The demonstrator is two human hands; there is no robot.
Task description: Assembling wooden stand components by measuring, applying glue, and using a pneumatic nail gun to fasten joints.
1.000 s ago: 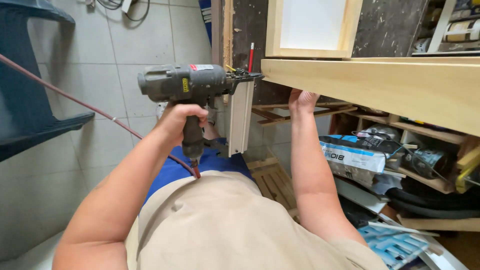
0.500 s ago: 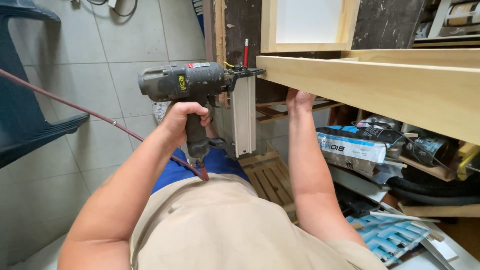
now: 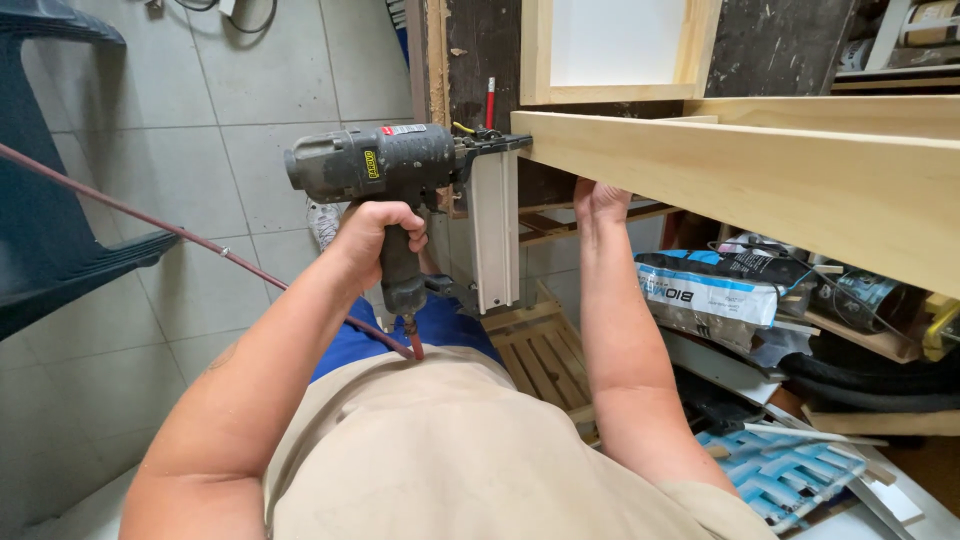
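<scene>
My left hand [image 3: 375, 235] grips the handle of a dark grey pneumatic nail gun [image 3: 380, 165] with a silver magazine [image 3: 495, 230]. Its nose presses against the left end of a long pale wooden board [image 3: 740, 175] that forms the front of a wooden frame. My right hand [image 3: 600, 203] reaches up under that board and holds its lower edge, fingers partly hidden behind the wood. A red air hose [image 3: 160, 228] runs from the gun's handle off to the left.
A second pale wooden frame with a white panel [image 3: 615, 45] leans behind. A dark blue plastic chair [image 3: 50, 200] stands at left on grey floor tiles. Under the board sit a bag [image 3: 715, 295], a wooden slat crate [image 3: 545, 355], black hoses [image 3: 870, 380] and scraps.
The view has tilted slightly; the nail gun and both hands stay at the board's left end, with the gun's nose still against the wood.
</scene>
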